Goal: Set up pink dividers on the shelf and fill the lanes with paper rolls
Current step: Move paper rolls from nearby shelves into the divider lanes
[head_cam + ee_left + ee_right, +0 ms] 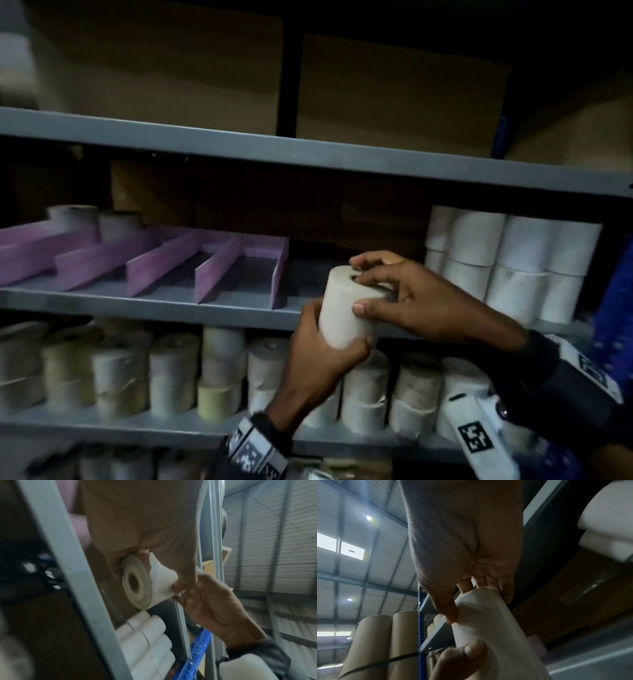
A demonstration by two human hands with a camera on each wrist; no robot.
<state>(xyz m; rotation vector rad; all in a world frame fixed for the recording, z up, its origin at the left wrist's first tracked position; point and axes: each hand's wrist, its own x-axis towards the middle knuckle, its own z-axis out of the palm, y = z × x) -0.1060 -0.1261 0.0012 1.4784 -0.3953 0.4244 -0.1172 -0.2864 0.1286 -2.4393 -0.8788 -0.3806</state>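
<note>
A white paper roll (346, 305) is held upright in front of the middle shelf (154, 305), just right of the pink dividers (212, 270). My left hand (325, 346) grips its lower part from below. My right hand (387, 294) grips its top, thumb on the side and fingers over the upper end. The same roll (144, 582) shows its hollow core in the left wrist view, and its side (488, 622) fills the right wrist view. Two rolls (92, 219) stand at the back of the leftmost pink lanes. The other lanes hold nothing.
Stacked white rolls (513, 267) fill the right end of the middle shelf. The shelf below (171, 425) is packed with several cream rolls (171, 370). Cardboard boxes (394, 92) sit on the upper shelf. A blue upright (195, 657) stands at the right.
</note>
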